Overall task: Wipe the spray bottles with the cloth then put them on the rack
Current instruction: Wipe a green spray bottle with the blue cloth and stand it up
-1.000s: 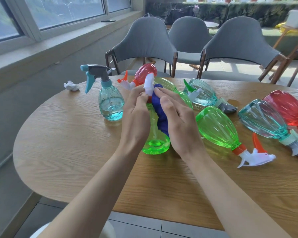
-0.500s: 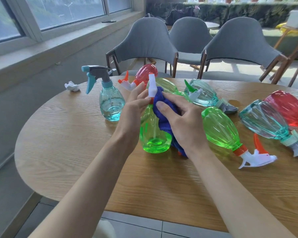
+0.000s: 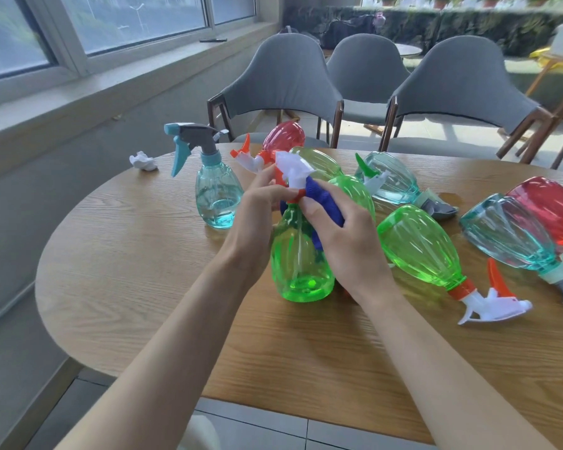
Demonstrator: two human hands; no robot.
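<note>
Surface: oval wooden table [image 3: 137,287], grey upholstered chairs [image 3: 283,79] behind | left hand [image 3: 257,219] grips neck of upright transparent green spray bottle [image 3: 301,271], mid-table | right hand [image 3: 351,245] pinches blue cloth [image 3: 325,203] against it

Cloth [image 3: 326,195]: mostly hidden under right hand [image 3: 348,245] and behind green bottle [image 3: 299,264]; only blue fold near neck shows.
Left hand [image 3: 257,211]: fingertips hidden behind trigger head.
Rear bottle [image 3: 355,193], 1 o'clock: lower part behind cloth and right hand.
Red bottle [image 3: 550,206], 3 o'clock: cut by right edge, head unseen.
Teal bottle [image 3: 507,235] beside it: grey head clipped by edge.
Counter [image 3: 111,271]: right and near-right parts cut off.
Sill object [image 3: 212,40], 11 o'clock: dark, too small to tell.
White wad [image 3: 142,161], 10 o'clock: kind unclear.
</note>
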